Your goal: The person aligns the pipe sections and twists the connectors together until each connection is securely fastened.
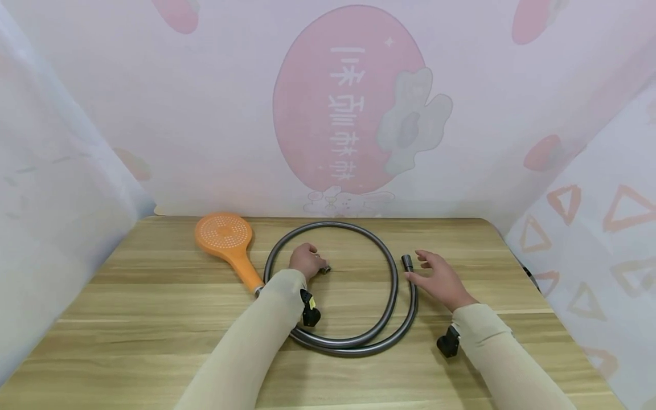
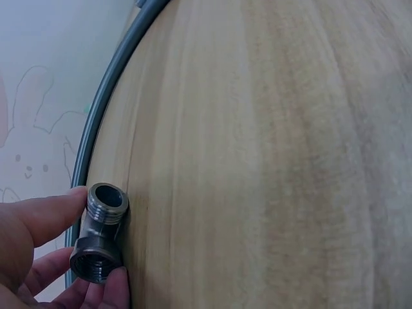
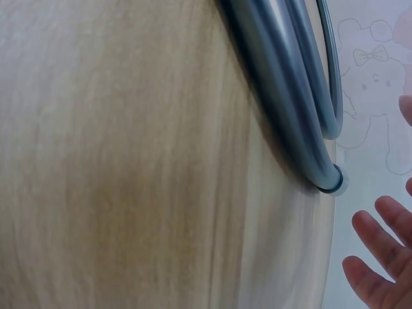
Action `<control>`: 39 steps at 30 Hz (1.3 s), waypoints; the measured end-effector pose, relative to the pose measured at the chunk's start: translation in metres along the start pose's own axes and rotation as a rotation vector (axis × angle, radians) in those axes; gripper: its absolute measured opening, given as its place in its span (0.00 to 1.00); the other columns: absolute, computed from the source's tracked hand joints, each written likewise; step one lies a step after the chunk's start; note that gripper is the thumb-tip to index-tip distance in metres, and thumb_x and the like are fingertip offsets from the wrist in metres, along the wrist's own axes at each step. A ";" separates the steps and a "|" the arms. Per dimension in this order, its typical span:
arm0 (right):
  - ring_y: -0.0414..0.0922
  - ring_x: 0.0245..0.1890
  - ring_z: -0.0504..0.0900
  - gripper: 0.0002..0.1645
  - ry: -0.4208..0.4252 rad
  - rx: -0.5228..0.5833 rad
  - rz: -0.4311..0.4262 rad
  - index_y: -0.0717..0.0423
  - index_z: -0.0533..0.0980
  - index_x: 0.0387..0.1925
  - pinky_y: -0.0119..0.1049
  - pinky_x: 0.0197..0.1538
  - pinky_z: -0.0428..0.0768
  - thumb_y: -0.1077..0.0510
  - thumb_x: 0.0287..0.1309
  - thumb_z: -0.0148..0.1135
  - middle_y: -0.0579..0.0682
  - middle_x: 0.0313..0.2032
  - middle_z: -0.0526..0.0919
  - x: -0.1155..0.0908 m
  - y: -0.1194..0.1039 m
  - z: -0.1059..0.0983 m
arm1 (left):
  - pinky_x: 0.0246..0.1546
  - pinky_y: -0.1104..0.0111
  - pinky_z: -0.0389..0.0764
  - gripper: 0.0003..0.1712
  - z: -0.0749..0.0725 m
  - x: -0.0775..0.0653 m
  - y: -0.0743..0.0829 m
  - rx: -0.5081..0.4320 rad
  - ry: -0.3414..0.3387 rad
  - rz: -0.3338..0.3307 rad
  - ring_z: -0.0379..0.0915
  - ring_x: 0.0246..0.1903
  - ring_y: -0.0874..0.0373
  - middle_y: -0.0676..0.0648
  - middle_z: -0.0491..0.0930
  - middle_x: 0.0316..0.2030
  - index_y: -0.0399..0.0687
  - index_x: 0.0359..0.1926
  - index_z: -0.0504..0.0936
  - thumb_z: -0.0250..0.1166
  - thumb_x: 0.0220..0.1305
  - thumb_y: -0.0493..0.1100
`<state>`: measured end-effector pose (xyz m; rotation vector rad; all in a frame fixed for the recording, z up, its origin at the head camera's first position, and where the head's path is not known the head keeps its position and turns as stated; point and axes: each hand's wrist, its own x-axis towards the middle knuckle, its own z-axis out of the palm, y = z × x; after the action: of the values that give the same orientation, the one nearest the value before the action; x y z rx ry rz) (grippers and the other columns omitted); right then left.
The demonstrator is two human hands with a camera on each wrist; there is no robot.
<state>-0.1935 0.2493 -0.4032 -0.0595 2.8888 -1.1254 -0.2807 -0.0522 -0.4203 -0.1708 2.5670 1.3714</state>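
In my left hand [image 1: 306, 262] I pinch a small metal pipe fitting [image 2: 105, 225] between thumb and fingers. One threaded mouth and one wider mouth with inside threads show on it in the left wrist view. A grey shower hose [image 1: 393, 279] lies looped on the table around that hand. Beside the hose's right end, a dark connector [image 1: 407, 262], my right hand [image 1: 439, 280] has its fingers spread and its thumb close to the connector. An orange shower head [image 1: 224, 233] lies left of the loop, its handle end at the hose and partly behind my left sleeve.
The wooden table [image 1: 154, 319] ends at the back against a pale printed curtain [image 1: 220, 114]. More printed cloth [image 1: 605, 256] hangs along the right side. A dark camera [image 1: 310, 310] is strapped at my left wrist, another camera [image 1: 449, 341] at my right.
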 end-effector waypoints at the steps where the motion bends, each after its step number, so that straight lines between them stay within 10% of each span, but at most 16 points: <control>1: 0.62 0.62 0.67 0.45 0.002 -0.001 -0.001 0.64 0.56 0.71 0.58 0.60 0.69 0.47 0.62 0.63 0.66 0.64 0.65 0.000 0.000 0.000 | 0.50 0.55 0.74 0.25 0.000 0.000 0.000 0.016 -0.001 0.004 0.71 0.50 0.43 0.35 0.76 0.51 0.34 0.54 0.74 0.69 0.57 0.39; 39: 0.63 0.61 0.68 0.43 0.006 -0.009 -0.008 0.66 0.57 0.70 0.58 0.59 0.70 0.48 0.63 0.63 0.68 0.64 0.66 0.001 0.001 -0.001 | 0.39 0.60 0.74 0.16 0.008 0.011 -0.005 -0.026 -0.001 0.018 0.71 0.39 0.48 0.40 0.76 0.40 0.38 0.39 0.76 0.72 0.50 0.34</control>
<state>-0.1950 0.2509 -0.4032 -0.0674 2.9017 -1.1156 -0.2892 -0.0484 -0.4308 -0.1519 2.5568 1.4120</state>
